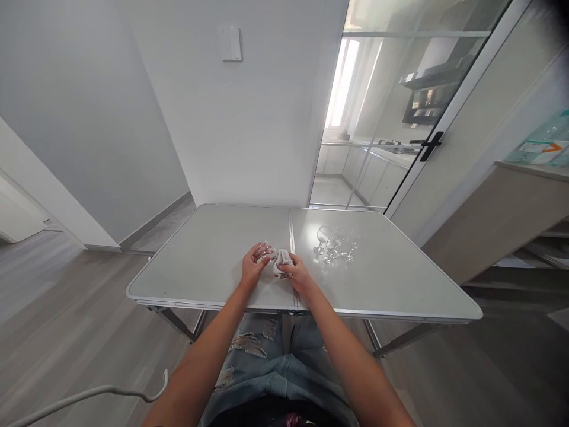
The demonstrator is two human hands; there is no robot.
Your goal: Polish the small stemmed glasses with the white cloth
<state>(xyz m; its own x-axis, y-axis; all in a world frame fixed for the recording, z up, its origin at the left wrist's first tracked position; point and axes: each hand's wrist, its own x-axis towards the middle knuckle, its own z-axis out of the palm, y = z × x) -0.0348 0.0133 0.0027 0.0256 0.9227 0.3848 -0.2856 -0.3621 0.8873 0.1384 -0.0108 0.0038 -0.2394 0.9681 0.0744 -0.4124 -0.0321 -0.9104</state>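
Clear rounded drinking glass (267, 249) and crumpled white cloth (283, 261), 1 in each hand
Over the pale grey rectangular table (213, 255), the left hand (252, 264) grasps the glass lightly; the right hand (299, 274) pinches the cloth beside it, exact contact unclear. Steady support and gentle pressure suit thin glass, kept apart from the clear stemmed glasses (332, 244).

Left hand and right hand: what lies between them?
The head view shows a clear glass, held in the left hand, and a whitish cloth, gripped by the right hand.
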